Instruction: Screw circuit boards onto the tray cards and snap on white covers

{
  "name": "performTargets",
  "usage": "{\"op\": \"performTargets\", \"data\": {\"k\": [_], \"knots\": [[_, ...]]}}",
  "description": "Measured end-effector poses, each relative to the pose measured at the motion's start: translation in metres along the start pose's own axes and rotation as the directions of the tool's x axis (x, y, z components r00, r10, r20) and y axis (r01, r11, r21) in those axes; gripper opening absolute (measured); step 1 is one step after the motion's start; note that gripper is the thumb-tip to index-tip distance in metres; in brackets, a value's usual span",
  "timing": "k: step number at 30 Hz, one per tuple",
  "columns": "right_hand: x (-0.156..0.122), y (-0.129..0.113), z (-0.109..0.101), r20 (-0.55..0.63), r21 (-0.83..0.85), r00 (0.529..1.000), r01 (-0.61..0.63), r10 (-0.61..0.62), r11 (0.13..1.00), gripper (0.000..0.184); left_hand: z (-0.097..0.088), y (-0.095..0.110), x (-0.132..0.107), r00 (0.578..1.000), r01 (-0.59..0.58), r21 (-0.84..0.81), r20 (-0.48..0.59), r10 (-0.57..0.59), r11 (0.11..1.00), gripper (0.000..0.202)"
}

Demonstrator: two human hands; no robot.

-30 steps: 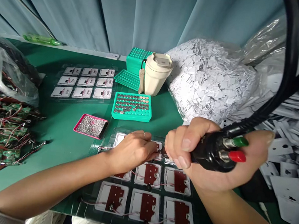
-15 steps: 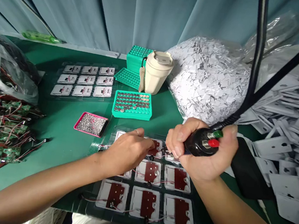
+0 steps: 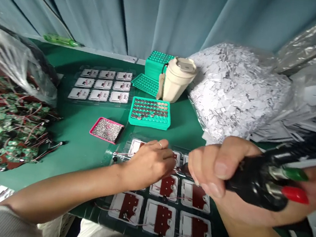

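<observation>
My right hand is wrapped round a corded black electric screwdriver with a green and a red button at its cable end. The tool slants toward the back row of a clear plastic tray, its front end partly hidden by my fingers. Over that same row rests my left hand, a ring on one finger, its fingers curled down; what they pinch, if anything, is hidden. In the tray sit several white cases with brown boards, thin red and white wires running between them.
Beyond the hands stand a pink-rimmed tray of tiny screws, a turquoise rack of button cells and a cream cup. Wired circuit boards pile up at left. A bag of white pieces bulges at right, and printed white cards lie behind.
The view has shifted, so the table things sit further right. My right hand and the screwdriver look larger and closer, with the cable end swung right. My left hand stays over the back row.
</observation>
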State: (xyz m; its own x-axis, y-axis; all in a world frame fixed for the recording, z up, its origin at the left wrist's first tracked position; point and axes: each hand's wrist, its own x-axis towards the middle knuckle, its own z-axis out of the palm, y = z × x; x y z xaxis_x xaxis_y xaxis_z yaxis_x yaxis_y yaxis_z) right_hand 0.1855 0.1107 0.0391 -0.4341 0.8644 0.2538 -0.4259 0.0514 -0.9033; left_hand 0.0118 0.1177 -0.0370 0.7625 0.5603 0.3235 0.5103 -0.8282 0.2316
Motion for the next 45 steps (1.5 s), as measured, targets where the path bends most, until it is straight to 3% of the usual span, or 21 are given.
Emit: {"op": "performTargets", "data": {"k": [7, 11, 13, 14, 16, 18, 20, 25, 29, 31, 34, 36, 40, 45], "knots": [[-0.009, 0.020, -0.008, -0.038, -0.020, 0.999, 0.037, -0.037, 0.999, 0.044, -0.002, 0.001, -0.007, 0.999, 0.033, -0.102, -0.022, -0.035, 0.994, 0.021], [0.005, 0.024, -0.004, -0.022, -0.014, 0.997, 0.076, -0.076, 0.997, 0.056, -0.021, -0.014, -0.030, 0.979, 0.192, -0.100, -0.047, -0.198, 0.976, 0.025], [0.012, 0.023, -0.004, -0.021, -0.032, 0.995, 0.094, -0.095, 0.995, 0.061, -0.036, -0.031, -0.050, 0.938, 0.345, 0.035, -0.054, -0.343, 0.938, 0.025], [0.014, 0.023, -0.005, -0.031, -0.038, 0.994, 0.104, -0.105, 0.994, 0.061, -0.043, -0.042, -0.061, 0.895, 0.445, 0.152, -0.051, -0.443, 0.882, 0.028], [0.015, 0.026, -0.006, -0.062, -0.041, 0.992, 0.107, -0.109, 0.993, 0.060, -0.052, -0.063, -0.081, 0.765, 0.607, 0.355, -0.020, -0.644, 0.711, 0.026], [0.014, 0.030, -0.006, -0.084, -0.050, 0.991, 0.097, -0.101, 0.994, 0.060, -0.055, -0.080, -0.096, 0.696, 0.668, 0.334, 0.036, -0.717, 0.665, 0.021], [0.013, 0.033, -0.005, -0.101, -0.068, 0.991, 0.084, -0.090, 0.994, 0.061, -0.053, -0.089, -0.104, 0.682, 0.698, 0.243, 0.063, -0.729, 0.674, 0.020], [0.014, 0.040, -0.004, -0.130, -0.075, 0.987, 0.084, -0.094, 0.994, 0.061, -0.047, -0.093, -0.111, 0.741, 0.668, 0.141, -0.036, -0.671, 0.731, 0.025], [0.014, 0.048, -0.008, -0.052, -0.028, 0.997, 0.050, -0.051, 0.998, 0.055, -0.048, -0.083, -0.105, 0.714, 0.701, 0.113, -0.111, -0.692, 0.705, 0.021], [0.015, 0.051, -0.010, -0.013, -0.016, 0.999, 0.046, -0.046, 0.999, 0.055, -0.046, -0.070, -0.093, 0.745, 0.663, 0.017, -0.117, -0.657, 0.749, 0.015], [0.015, 0.043, -0.010, 0.027, -0.024, 0.999, 0.020, -0.019, 1.000, 0.064, -0.035, -0.040, -0.064, 0.894, 0.423, -0.187, -0.071, -0.441, 0.887, 0.012], [0.014, 0.031, -0.007, 0.066, -0.014, 0.998, 0.020, -0.019, 1.000, 0.068, -0.024, -0.021, -0.041, 0.969, 0.236, -0.243, -0.021, -0.248, 0.941, 0.017], [0.004, 0.002, -0.001, 0.097, 0.061, 0.994, 0.037, -0.043, 0.997, 0.068, -0.005, -0.001, -0.011, 0.999, 0.018, -0.154, -0.046, -0.026, 0.988, 0.024], [-0.003, -0.011, 0.004, 0.017, 0.047, 1.000, 0.012, -0.013, 0.999, 0.062, 0.001, 0.002, -0.004, 0.994, -0.061, -0.150, -0.098, 0.046, 0.987, 0.022]]}}
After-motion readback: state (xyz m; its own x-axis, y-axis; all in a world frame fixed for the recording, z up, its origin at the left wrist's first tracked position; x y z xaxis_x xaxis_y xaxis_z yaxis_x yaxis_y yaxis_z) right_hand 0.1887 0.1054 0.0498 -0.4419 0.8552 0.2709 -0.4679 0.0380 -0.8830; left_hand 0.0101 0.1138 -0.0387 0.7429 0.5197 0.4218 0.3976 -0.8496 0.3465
